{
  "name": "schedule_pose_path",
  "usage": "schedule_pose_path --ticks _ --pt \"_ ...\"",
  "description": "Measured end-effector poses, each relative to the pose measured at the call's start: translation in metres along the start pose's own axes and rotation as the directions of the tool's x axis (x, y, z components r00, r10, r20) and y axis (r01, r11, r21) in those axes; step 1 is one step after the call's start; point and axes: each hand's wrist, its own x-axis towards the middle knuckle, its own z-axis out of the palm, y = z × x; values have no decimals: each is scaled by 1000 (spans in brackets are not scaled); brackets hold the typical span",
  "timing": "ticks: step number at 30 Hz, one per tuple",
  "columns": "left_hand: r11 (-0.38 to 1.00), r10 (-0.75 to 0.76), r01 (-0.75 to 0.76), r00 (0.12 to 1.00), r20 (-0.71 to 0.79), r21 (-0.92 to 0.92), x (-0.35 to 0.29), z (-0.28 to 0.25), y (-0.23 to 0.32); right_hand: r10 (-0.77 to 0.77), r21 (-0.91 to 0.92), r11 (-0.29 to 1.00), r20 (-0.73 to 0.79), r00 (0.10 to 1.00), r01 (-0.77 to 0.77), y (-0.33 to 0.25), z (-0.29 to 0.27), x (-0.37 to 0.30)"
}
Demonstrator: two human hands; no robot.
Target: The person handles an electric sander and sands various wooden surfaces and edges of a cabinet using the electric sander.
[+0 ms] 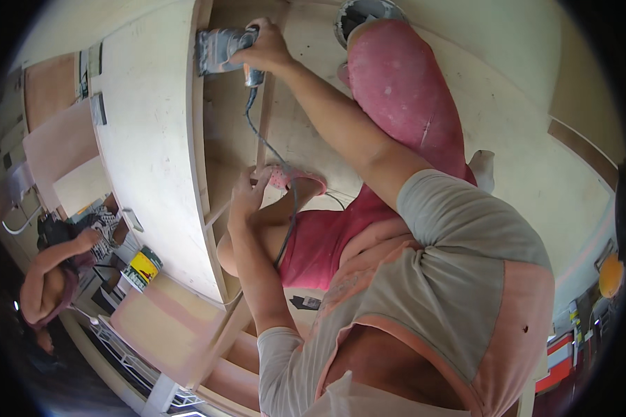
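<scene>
My right hand is wrapped round the body of a grey electric sheet sander at the upper left. Its flat pad lies against the wooden edge of a pale cabinet frame. From the sander a dark cord hangs down past my bent leg. My left hand is lower down, beside the end of a thin wooden divider, with thumb and fingers apart and no tool in it. Whether its fingertips touch the wood I cannot tell.
A dusty round bucket stands beyond my raised knee. One foot wears a pink clog. To the left are a large pale panel, a yellow-and-green paint can and another person. Open wooden compartments lie below.
</scene>
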Motion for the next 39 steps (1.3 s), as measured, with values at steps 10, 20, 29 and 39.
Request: schedule_pose_path --ticks 10,20,29,39 --pt "1000 -13 14 997 71 -20 2 12 -16 47 -26 998 -92 995 -50 -24 -4 12" --pt "997 -62 59 995 75 41 -5 6 -4 451 467 788 3 892 -400 -14 -4 21" --pt "995 -102 103 991 86 -2 1 8 -8 487 543 732 5 873 -411 -1 -6 28" --pt "999 -50 50 991 127 4 9 11 -10 398 209 905 -105 911 -372 -3 -2 23"
